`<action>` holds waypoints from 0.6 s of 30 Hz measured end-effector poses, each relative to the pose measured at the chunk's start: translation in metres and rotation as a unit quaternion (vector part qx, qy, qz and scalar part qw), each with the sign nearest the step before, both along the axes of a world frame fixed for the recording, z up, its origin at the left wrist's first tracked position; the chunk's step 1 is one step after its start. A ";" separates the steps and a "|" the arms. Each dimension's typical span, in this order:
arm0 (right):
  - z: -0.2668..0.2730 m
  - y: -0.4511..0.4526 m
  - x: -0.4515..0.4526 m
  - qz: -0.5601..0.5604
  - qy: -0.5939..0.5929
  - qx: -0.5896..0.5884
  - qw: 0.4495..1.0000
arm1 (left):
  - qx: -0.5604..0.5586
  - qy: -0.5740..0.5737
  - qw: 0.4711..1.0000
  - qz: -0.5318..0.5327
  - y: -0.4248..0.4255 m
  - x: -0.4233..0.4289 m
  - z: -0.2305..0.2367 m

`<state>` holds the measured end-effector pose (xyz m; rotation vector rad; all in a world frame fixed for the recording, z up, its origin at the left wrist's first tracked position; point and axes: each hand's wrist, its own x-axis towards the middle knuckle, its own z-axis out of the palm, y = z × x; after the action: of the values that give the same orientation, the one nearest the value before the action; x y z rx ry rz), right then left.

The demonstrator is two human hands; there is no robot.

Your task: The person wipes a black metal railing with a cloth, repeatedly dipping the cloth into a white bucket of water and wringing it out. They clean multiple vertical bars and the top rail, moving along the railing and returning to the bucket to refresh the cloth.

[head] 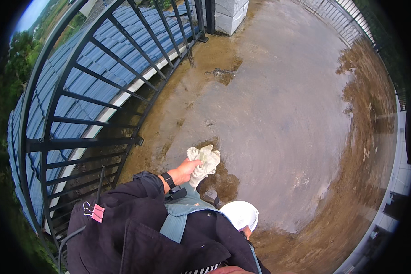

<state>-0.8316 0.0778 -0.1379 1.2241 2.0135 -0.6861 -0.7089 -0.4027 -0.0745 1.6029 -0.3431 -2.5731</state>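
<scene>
My left hand, with a dark band at the wrist, grips a crumpled off-white cloth in front of my body. Thumb and palm close around the cloth's left side, and the other fingers are mostly hidden. At the lower middle, my right hand is at the near rim of a white bucket, with its fingers partly hidden by the rim and sleeve. The bucket's inside looks white; whether it holds anything cannot be told. Cloth and bucket are apart.
A dark metal railing runs along the left, with a blue tiled roof beyond it. Wet concrete floor with brown patches stretches ahead. A small twig-like scrap lies near the railing. A pale block pillar stands at the top.
</scene>
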 end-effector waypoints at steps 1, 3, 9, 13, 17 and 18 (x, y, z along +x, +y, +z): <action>-0.005 -0.014 -0.022 -0.006 0.004 -0.003 1.000 | -0.008 -0.009 1.000 0.009 -0.018 -0.012 -0.001; -0.007 -0.037 -0.060 -0.016 0.010 -0.001 1.000 | -0.016 -0.032 0.999 0.028 -0.047 -0.026 -0.010; -0.030 -0.176 -0.173 -0.030 0.035 -0.047 0.998 | -0.016 -0.068 0.992 0.103 -0.115 -0.067 -0.033; -0.084 -0.262 -0.244 0.054 0.021 -0.098 0.993 | -0.055 -0.114 0.979 0.157 -0.152 -0.107 -0.044; -0.148 -0.358 -0.309 0.131 -0.041 -0.206 0.969 | -0.048 -0.074 0.975 0.202 -0.183 -0.129 -0.050; -0.157 -0.387 -0.318 0.163 -0.035 -0.198 0.966 | -0.036 -0.073 0.973 0.217 -0.189 -0.128 -0.058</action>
<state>-1.1492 -0.3087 -0.2948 0.6563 1.8439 -0.8174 -0.8373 -0.5917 -0.1325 1.6293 -0.0805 -2.1025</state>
